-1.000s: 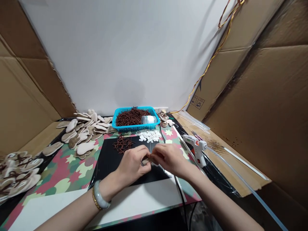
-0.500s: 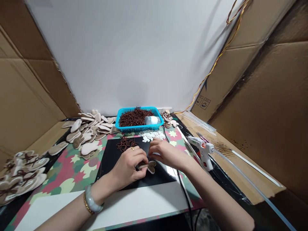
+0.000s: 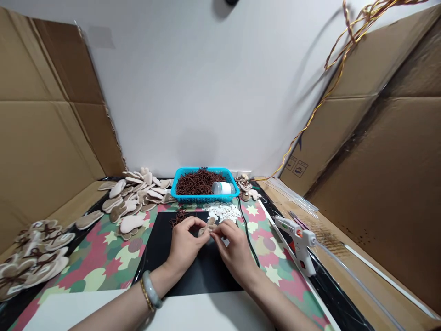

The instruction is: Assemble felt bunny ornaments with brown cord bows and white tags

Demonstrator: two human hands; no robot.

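My left hand point(image 3: 186, 242) is closed on a small padded fabric piece point(image 3: 211, 222), beige and brown with rounded ear-like lobes pointing away from me. My right hand point(image 3: 234, 246) meets it from the other side, thumb and finger pinched at the edge of the piece. What lies between those right fingertips is too small to make out. Both hands are above a black mat point(image 3: 193, 271). Just beyond them lie a small heap of brown cord bows point(image 3: 179, 216) and a pile of small white tags point(image 3: 223, 211).
A blue basket point(image 3: 175, 185) of brown bows holds a white-labelled container point(image 3: 222, 188). Padded pieces point(image 3: 132, 223) are heaped at left, with bow-trimmed ones point(image 3: 44, 257) nearer me. A glue gun point(image 3: 299, 243) stands at right, its clear stick trailing. A black cable point(image 3: 248, 230) runs beside my right hand.
My right hand has come back from beside the white tags to the fabric piece. My left hand has lifted and turned the piece, lobes now pointing away. The view has tilted up.
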